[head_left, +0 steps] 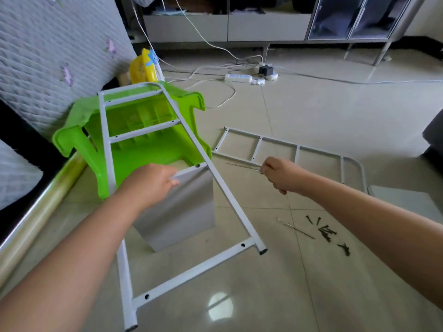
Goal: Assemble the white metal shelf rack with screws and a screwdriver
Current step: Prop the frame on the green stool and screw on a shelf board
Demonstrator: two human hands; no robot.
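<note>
A white metal ladder-shaped side frame (217, 178) leans on an overturned green plastic stool (134, 142). A white shelf panel (182, 212) stands against the frame, with a dark screw (198, 165) at its top corner. My left hand (149, 182) grips the panel's top edge. My right hand (279, 174) holds a screwdriver (242, 166), its thin shaft pointing left toward that screw. A second white side frame (297, 149) lies flat on the tiles to the right. Several dark screws (327, 232) lie on the floor near my right forearm.
A thin metal rod (294, 228) lies beside the screws. Another white panel (405, 200) rests at the right. Power strips and cables (239, 77) cross the floor ahead. A quilted sofa (48, 56) stands at the left, a cabinet (263, 25) at the back.
</note>
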